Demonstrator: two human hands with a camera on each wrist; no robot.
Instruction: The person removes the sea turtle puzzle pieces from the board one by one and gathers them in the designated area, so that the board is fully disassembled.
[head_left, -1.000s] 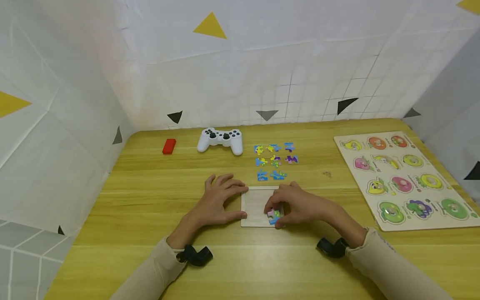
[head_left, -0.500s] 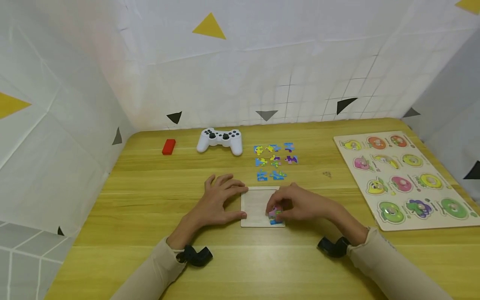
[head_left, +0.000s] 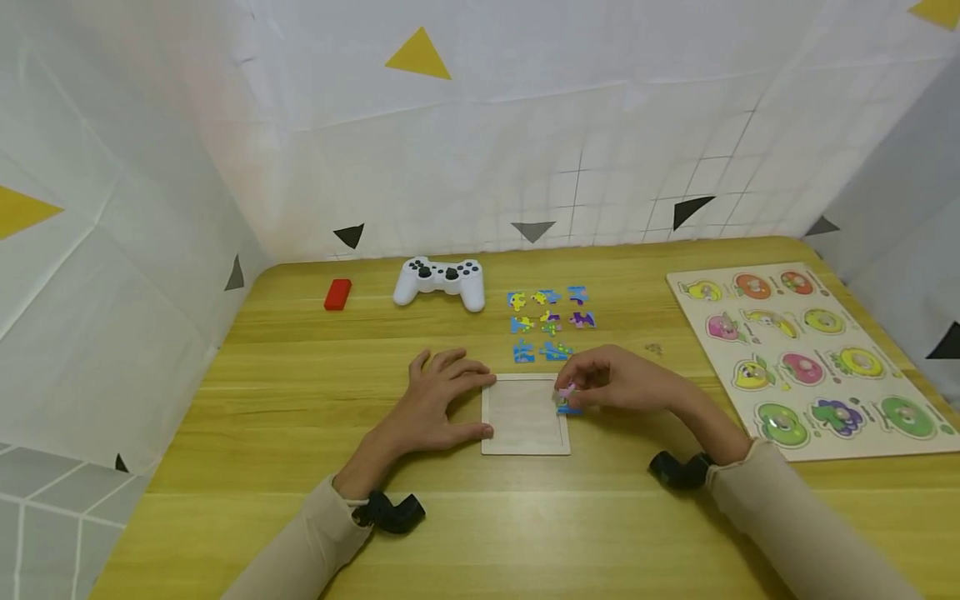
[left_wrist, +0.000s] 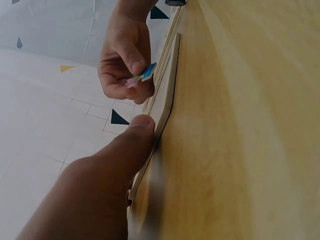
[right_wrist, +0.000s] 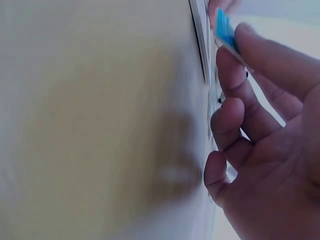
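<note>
My right hand pinches a jigsaw puzzle piece between thumb and fingers, over the right edge of a small pale puzzle tray. Pink and blue show on the piece; the fingers cover part of it. In the left wrist view, the same piece is tilted and held above the tray. My left hand rests at the tray's left side, fingers spread, with the thumb and a fingertip touching its rim. Beyond the tray, several loose puzzle pieces lie in rough rows on the table.
A white game controller and a red block lie at the back left. At the right is a large wooden fruit puzzle board. White cloth walls border the wooden table.
My right hand has lifted the puzzle piece from the tray's lower right corner and moved it up and to the right. The left hand has stayed in place.
</note>
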